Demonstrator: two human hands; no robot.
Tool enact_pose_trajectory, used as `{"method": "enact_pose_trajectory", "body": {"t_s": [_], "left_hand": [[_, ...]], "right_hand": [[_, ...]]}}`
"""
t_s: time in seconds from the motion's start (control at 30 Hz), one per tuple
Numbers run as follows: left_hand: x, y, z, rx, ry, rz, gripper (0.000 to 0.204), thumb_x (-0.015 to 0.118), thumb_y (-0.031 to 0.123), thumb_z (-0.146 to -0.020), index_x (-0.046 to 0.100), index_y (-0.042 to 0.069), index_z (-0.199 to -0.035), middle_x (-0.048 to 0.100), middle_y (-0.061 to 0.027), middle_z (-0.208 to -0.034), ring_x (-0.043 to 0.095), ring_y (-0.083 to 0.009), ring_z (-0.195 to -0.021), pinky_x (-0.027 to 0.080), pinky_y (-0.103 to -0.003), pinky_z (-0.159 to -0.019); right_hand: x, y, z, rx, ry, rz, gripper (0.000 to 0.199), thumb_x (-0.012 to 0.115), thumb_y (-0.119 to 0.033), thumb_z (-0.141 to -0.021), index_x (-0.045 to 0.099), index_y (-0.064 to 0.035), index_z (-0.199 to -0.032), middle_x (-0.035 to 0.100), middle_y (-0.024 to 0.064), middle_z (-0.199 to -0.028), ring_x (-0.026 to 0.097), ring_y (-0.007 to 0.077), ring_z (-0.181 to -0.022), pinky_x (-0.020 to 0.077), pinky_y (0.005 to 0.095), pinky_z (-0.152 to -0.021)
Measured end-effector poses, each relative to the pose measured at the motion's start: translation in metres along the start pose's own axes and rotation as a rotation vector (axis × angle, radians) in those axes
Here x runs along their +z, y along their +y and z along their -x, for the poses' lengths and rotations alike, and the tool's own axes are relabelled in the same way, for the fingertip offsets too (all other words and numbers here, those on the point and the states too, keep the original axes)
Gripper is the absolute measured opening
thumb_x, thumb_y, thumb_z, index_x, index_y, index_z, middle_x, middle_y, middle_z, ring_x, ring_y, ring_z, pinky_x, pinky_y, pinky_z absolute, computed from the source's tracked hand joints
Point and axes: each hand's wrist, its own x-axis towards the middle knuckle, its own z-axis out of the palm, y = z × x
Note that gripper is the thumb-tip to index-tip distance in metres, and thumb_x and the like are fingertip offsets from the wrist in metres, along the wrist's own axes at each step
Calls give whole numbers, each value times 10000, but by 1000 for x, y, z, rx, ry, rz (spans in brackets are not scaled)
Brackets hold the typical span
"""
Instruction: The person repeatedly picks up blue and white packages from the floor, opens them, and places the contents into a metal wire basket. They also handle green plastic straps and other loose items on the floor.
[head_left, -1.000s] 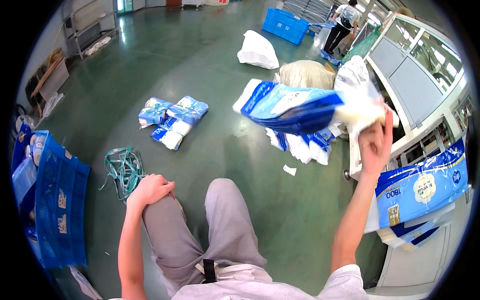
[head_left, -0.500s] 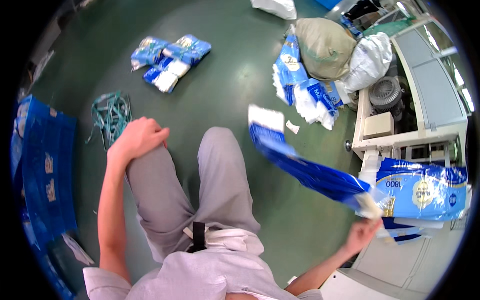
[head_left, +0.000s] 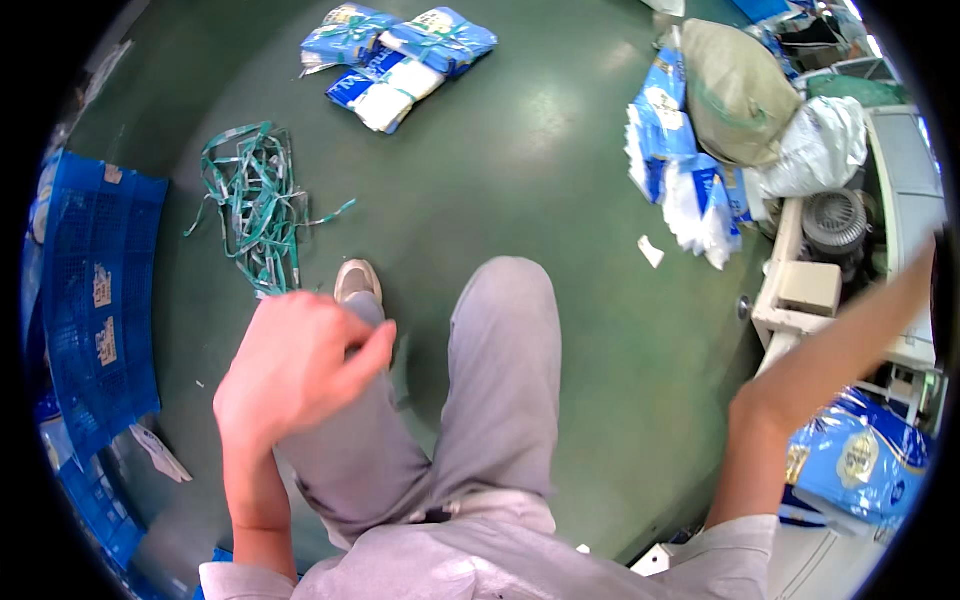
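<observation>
My left hand [head_left: 295, 370] hovers above my left thigh [head_left: 370, 430], back up, fingers loosely bent and the thumb apart; I see nothing in it. Beyond it a tangle of green and white plastic straps [head_left: 262, 205] lies on the floor. My right forearm [head_left: 830, 340] stretches to the far right over a white machine, and the hand itself is cut off by the picture's rim. Below that forearm, flat blue plastic packaging bags [head_left: 860, 460] are stacked on a light surface.
Bundles of blue packaging [head_left: 400, 60] tied with green strap lie on the floor ahead. Loose blue and white bags [head_left: 670, 150], a bulging beige sack [head_left: 735, 90] and a white sack [head_left: 820, 150] crowd the machine frame [head_left: 790, 230]. Blue crates [head_left: 105, 300] stand at left.
My left hand has risen off my knee. My right arm has swung forward and outward to the right; the long blue packaging it held is out of sight. The view has shifted.
</observation>
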Motion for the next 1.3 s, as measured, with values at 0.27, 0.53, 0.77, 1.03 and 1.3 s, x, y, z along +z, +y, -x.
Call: {"method": "enact_pose_trajectory", "body": {"t_s": [0.27, 0.53, 0.77, 1.03, 1.3], "left_hand": [[0, 0, 31, 120, 102, 81, 155, 605, 98, -796, 657, 20, -673, 677, -92, -705, 675, -312, -739, 523, -395, -703], [-5, -14, 29, -54, 32, -1, 287, 588, 191, -896, 718, 44, -687, 662, -123, -674, 653, -312, -691, 513, -377, -678], [-8, 2, 2, -58, -2, 46, 374, 560, 278, -933, 751, 39, -719, 645, -171, -657, 624, -343, -653, 491, -391, -674], [-6, -5, 3, -25, 11, 74, 437, 542, 353, -933, 759, 42, -716, 632, -205, -647, 638, -384, -679, 526, -425, -717], [-16, -1, 15, -79, -4, 43, 432, 517, 380, -924, 791, 87, -764, 700, -173, -741, 668, -375, -760, 548, -410, -814]], "right_hand": [[-97, -217, 643, 286, -1835, -313, 471, 577, -284, -951, 509, -20, -1336, 633, 267, -1045, 637, 408, -768, 513, 505, -665], [-288, -157, 408, 1476, -2453, -780, 433, 524, -450, -1035, 538, -117, -1311, 554, 2, -858, 408, 101, -500, 276, 256, -406], [-323, -107, 131, 2684, -1707, -1173, 474, 296, -680, -1019, 444, -249, -1148, 628, 142, -1057, 142, 21, -455, 125, 185, -436], [-257, -149, 71, 2039, -184, -2210, 490, 408, -589, -1035, 556, -122, -1029, 606, 69, -913, 432, 95, -583, 347, 249, -465], [-110, -34, 57, 1386, -515, -2576, 427, 409, -456, -1083, 522, -52, -1163, 580, 180, -1095, 200, 24, -435, 130, 178, -347]]}}
